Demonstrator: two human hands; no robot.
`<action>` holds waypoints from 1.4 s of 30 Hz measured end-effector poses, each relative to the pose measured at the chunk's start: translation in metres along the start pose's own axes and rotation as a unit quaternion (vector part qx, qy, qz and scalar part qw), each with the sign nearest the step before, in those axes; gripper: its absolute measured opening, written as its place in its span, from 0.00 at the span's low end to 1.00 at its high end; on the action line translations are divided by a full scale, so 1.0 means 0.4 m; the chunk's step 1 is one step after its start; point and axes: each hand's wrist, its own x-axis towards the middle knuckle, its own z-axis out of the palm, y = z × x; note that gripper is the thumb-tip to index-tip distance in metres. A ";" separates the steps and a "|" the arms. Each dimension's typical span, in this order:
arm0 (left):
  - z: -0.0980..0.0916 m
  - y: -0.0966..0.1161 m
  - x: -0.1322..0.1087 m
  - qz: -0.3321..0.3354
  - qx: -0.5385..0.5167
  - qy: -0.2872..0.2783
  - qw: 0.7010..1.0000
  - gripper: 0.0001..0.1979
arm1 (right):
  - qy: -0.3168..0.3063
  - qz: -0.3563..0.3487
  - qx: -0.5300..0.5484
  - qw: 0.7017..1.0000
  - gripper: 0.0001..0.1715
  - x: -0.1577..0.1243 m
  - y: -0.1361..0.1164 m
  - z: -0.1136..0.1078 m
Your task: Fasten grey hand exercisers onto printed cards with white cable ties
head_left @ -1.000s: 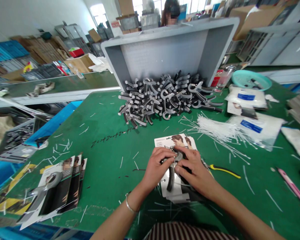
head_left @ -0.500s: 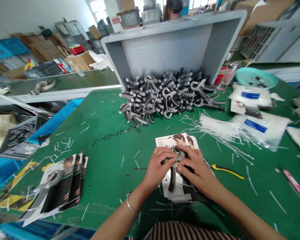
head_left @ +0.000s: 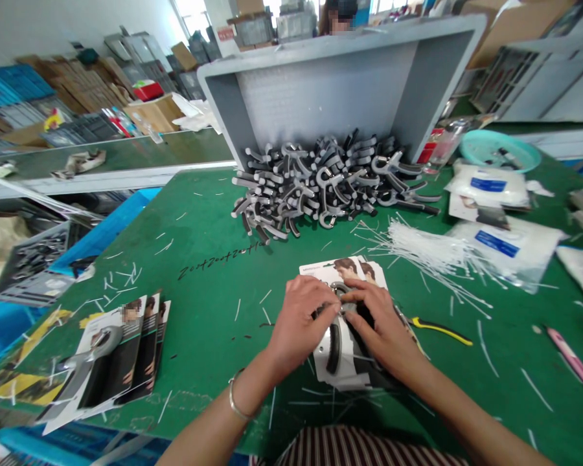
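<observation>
A hand grip strengthener with a black-and-grey handle lies on a printed backing card, on top of more cards. My left hand is closed over its upper left side, thumb and fingertips pinched at a small white bit that looks like a cable tie. My right hand curls in from the right, its thumb and index finger pressed at the strengthener's rounded head. The fingers hide most of that head and the tie. Yellow-handled pliers lie just right of my right hand.
A grey crate lies on its side behind a heap of hand grip strengtheners. Loose white cable ties and plastic bags are at right. Carded strengtheners stand stacked at left. A pink cutter lies far right.
My left hand has shifted slightly left, and its wrist and forearm have swung outward. My right hand stays at the strengthener's head with small finger movements. The card stack is nearly where it was.
</observation>
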 end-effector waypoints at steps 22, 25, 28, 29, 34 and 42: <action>0.068 0.087 -0.190 -0.067 0.209 0.018 0.976 0.27 | 0.004 -0.043 -0.024 0.999 0.05 -0.018 -0.038 -0.027; 0.050 0.080 -0.219 -0.146 0.176 0.015 0.973 0.22 | -0.101 -0.085 -0.092 0.987 0.04 -0.058 -0.073 -0.049; 0.046 0.066 -0.228 -0.168 0.125 -0.010 0.978 0.06 | -0.142 -0.111 -0.204 0.962 0.02 -0.080 -0.099 -0.037; 0.043 0.061 -0.227 -0.167 0.117 -0.010 0.979 0.05 | -0.144 -0.119 -0.234 0.954 0.03 -0.081 -0.103 -0.029; -0.001 0.030 -0.233 -0.155 0.009 0.004 0.988 0.09 | -0.157 -0.140 -0.266 0.941 0.04 -0.075 -0.099 -0.014; 0.033 0.012 -0.208 -0.049 -0.068 0.077 0.993 0.05 | -0.124 -0.128 -0.191 0.965 0.04 -0.054 -0.110 -0.053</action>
